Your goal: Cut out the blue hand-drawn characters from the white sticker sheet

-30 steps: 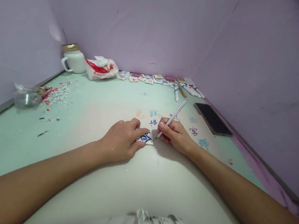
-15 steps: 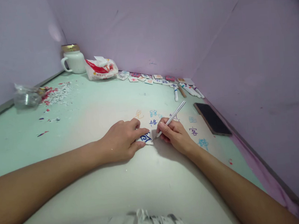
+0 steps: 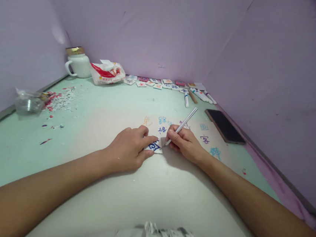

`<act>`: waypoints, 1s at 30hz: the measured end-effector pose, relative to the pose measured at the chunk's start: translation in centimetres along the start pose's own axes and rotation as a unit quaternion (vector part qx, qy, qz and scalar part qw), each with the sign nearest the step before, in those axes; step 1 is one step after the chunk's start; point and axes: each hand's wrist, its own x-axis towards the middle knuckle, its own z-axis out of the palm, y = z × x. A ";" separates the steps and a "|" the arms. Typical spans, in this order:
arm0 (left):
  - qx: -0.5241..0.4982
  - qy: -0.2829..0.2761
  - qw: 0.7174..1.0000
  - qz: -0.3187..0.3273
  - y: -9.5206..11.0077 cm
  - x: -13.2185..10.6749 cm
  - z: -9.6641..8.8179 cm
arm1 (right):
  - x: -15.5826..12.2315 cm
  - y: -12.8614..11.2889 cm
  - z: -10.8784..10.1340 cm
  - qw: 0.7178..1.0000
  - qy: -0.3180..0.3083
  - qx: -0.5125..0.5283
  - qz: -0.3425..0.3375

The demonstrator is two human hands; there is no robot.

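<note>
A small white block [image 3: 156,147] with a blue character drawn on it lies flat on the table. The fingers of my left hand [image 3: 130,149] press on its left part and hide some of the writing. On the block's other side, my right hand [image 3: 184,140] grips a slim white-and-silver pen-style carving knife [image 3: 186,119] as one grips a pen. Its thin grey tip points down at the block's right edge; whether it touches cannot be made out. Characters in blue, orange and purple are written on the table [image 3: 138,202] around my hands.
A black phone [image 3: 225,126] lies to the right. Along the back wall stand a white lidded mug [image 3: 80,66], a tissue pack [image 3: 109,74], several lettered blocks [image 3: 167,86] and markers [image 3: 186,100]. Red and white shavings [image 3: 62,99] lie at left beside a clear plastic bag [image 3: 29,103].
Almost nothing differs. Both hands, the block and the knife keep their places, with only a very slight shift of the whole view.
</note>
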 end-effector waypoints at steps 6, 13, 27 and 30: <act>-0.002 0.006 1.000 0.006 -0.1 0.0 0.1 | 0.0 -0.1 -0.1 1.000 -0.011 -0.001 0.003; -0.006 0.002 1.000 0.002 0.0 0.1 -0.1 | -0.1 -0.1 0.0 0.999 0.013 0.025 0.025; 0.000 0.004 1.000 0.003 -0.1 0.1 0.0 | 0.0 -0.2 -0.1 1.000 -0.014 0.013 0.008; 0.001 0.005 1.000 0.004 -0.1 0.1 0.0 | 0.0 -0.1 -0.1 1.000 -0.017 0.017 0.016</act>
